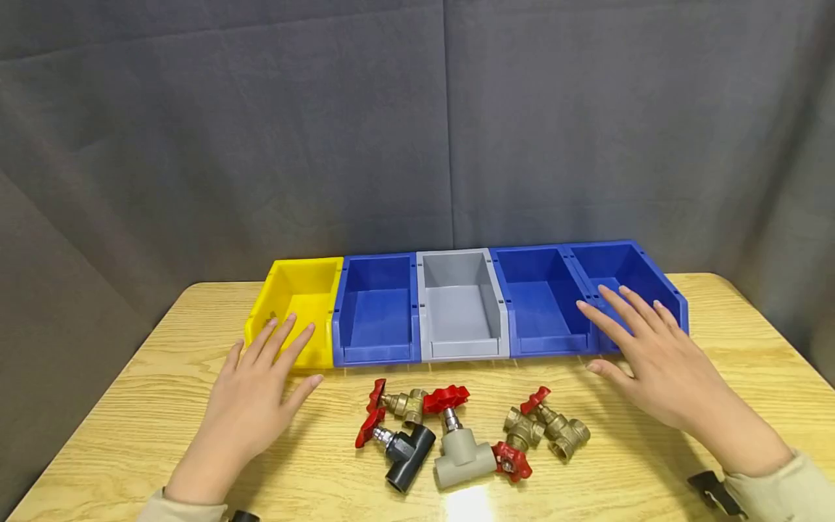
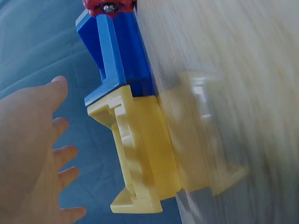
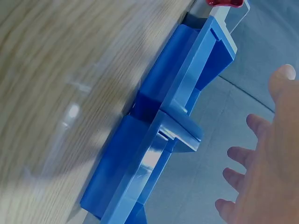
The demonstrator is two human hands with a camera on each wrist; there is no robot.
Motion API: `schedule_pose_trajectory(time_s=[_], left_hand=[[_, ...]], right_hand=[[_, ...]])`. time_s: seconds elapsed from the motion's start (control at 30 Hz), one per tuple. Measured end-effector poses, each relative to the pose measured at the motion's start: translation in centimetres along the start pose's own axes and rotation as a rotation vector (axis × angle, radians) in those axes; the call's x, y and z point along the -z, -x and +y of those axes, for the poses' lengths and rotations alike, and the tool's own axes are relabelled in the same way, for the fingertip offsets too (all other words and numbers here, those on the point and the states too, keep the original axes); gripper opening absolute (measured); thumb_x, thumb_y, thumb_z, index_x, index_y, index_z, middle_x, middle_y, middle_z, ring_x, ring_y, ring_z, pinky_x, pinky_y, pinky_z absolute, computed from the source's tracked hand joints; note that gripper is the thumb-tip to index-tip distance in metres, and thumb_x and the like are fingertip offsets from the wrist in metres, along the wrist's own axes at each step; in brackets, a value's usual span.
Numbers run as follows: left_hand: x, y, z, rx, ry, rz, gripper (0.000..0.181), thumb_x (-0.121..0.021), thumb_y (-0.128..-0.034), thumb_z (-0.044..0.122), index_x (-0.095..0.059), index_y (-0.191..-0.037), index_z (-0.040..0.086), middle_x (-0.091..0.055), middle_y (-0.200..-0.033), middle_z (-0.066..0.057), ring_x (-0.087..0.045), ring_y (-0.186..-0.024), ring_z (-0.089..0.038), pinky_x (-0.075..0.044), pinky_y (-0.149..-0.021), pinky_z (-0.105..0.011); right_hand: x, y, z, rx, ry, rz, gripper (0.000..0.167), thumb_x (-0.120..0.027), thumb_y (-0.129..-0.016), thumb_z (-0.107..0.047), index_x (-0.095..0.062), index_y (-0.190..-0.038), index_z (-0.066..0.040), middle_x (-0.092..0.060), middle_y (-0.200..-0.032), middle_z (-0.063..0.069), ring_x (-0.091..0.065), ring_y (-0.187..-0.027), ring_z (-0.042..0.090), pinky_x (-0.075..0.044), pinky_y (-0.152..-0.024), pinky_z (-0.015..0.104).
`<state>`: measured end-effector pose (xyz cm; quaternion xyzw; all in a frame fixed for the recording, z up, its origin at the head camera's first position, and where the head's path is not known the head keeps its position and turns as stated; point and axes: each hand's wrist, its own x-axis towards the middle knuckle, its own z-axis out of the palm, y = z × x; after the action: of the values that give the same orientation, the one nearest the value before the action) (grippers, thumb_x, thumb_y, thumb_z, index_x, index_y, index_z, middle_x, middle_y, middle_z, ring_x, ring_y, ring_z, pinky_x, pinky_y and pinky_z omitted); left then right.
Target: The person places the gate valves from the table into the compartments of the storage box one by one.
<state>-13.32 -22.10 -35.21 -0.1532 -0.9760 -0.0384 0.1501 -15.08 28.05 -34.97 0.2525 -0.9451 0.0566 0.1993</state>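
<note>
5 handwheel valves [image 1: 464,455] lie before 5 bins [image 1: 464,349], apparently for easy reach; left hand [image 1: 251,399] and right hand [image 1: 662,362] hover, fingers spread

red wheels [image 1: 446,399] on brass-gold, black and grey-beige valves [image 1: 462,449]

Table [image 1: 111,435]: pale yellow top in wood grain, glossy, back corners rounded. Bright glare patch [image 1: 467,504] at table's front middle. Grey cloth [image 1: 326,145] hanging behind table, reaching past both its ends, also showing along its left and right sides. Vertical seam [image 1: 448,123] in cloth, above table's back middle. Long shallow crease [image 1: 222,29] in cloth, high above table's left half, rising slightly toward seam. Soft upright folds near table's back right corner. In both wrist views, cloth bluer, beyond table's edge.
</note>
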Motion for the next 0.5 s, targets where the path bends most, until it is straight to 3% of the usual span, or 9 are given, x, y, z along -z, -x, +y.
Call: schedule_pose_trajectory(time_s=[0.2, 0.5], left_hand=[[0.2, -0.8, -0.9, 0.000, 0.024, 0.067, 0.070, -0.057, -0.0975, 0.047, -0.032, -0.156, 0.020, -0.021, -0.163, -0.010, -0.023, -0.144, -0.039, -0.020, -0.111, -0.068], [0.3, -2.4, -2.0, 0.048, 0.050, 0.088, 0.071, -0.055, -0.0979, 0.048, -0.030, -0.157, 0.019, -0.021, -0.162, -0.013, -0.022, -0.143, -0.042, -0.018, -0.111, -0.068]], right_hand=[[0.2, -0.3, -0.5, 0.021, 0.007, 0.007, 0.076, -0.068, -0.091, -0.041, -0.031, -0.156, -0.026, -0.019, -0.163, 0.007, -0.010, -0.150, 0.029, -0.001, -0.122, 0.047], [0.3, -0.4, -1.2, 0.060, -0.006, 0.016, 0.077, -0.068, -0.091, -0.042, -0.030, -0.157, -0.027, -0.017, -0.164, 0.003, -0.015, -0.149, 0.032, -0.002, -0.122, 0.045]])
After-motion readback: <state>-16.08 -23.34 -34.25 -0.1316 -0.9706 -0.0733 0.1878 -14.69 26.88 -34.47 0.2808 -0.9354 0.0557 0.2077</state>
